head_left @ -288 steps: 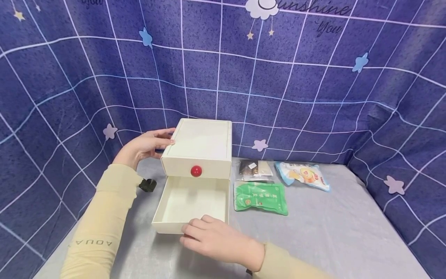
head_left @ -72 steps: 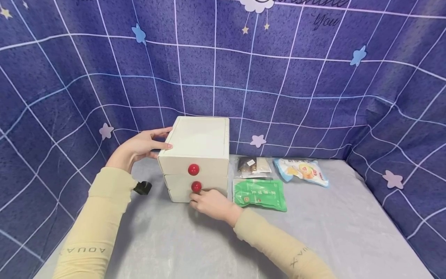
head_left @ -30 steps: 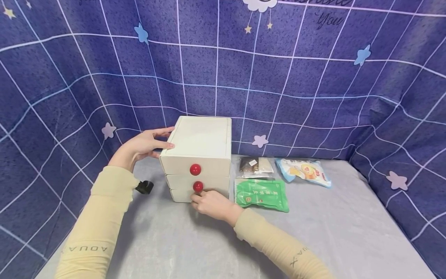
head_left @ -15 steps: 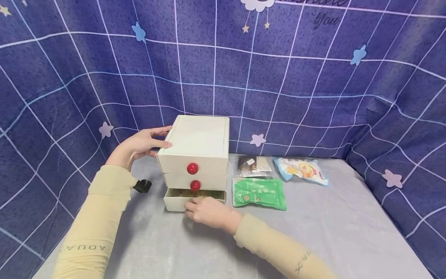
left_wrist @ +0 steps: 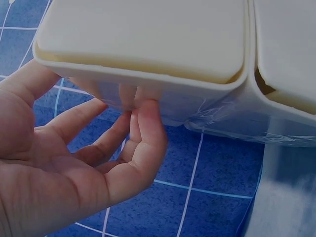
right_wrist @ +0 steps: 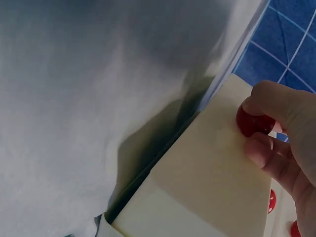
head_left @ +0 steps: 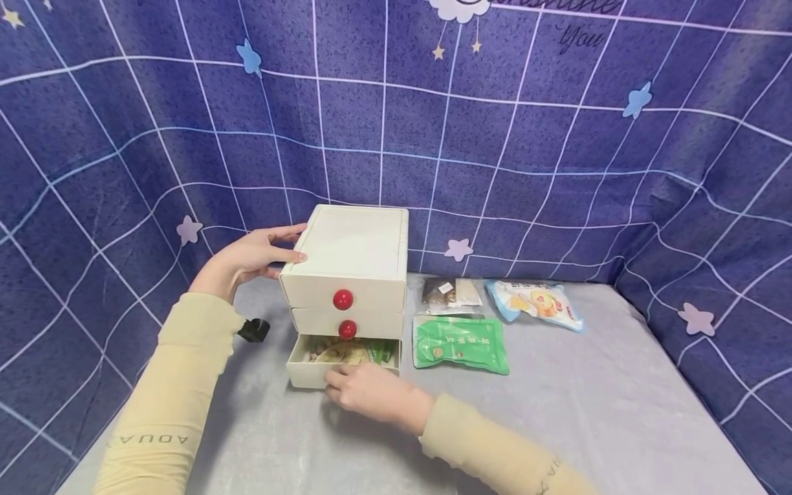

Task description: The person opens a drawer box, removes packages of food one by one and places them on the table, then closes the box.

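Note:
A white drawer unit stands on the grey cloth, its top two drawers closed, each with a red knob. The bottom drawer is pulled partway out, and packaged items with green and pale printing lie inside. My right hand pinches that drawer's red knob between thumb and fingers, as the right wrist view shows; in the head view the hand hides the knob. With spread, loosely bent fingers, my left hand touches the unit's left side.
Right of the unit lie a green packet, a clear bag with dark and pale contents and a blue-and-white snack bag. A small black object sits by the left sleeve. Blue gridded curtain surrounds the back and sides.
Earlier a middle drawer stood out and was pushed in. Over the last second my right hand has drawn the bottom drawer toward me, revealing its contents. My left hand has stayed at the unit's side.

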Tool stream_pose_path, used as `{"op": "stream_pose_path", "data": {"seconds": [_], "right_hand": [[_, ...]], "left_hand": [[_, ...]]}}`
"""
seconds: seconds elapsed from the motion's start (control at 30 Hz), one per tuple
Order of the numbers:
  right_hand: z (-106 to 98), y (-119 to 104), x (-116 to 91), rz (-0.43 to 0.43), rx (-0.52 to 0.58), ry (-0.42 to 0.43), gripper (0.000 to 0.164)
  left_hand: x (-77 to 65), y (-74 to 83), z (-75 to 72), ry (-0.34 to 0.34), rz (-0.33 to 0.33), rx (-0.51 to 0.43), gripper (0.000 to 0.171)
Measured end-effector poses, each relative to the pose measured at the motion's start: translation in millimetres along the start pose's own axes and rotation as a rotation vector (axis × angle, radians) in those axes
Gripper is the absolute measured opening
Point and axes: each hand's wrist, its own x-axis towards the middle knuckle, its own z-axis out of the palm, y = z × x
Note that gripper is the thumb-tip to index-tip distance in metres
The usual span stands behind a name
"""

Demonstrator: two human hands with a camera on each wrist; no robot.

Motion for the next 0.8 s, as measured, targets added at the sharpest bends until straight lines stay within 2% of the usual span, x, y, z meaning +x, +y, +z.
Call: {"op": "stream_pose_path", "data": {"seconds": [0.8], "right_hand": [[-29.2, -23.0, -5.9, -0.045, 0.034, -0.020, 0.011]], "left_hand": [[0.9, -1.9, -0.9, -0.010, 0.006, -0.014, 0.084]]}}
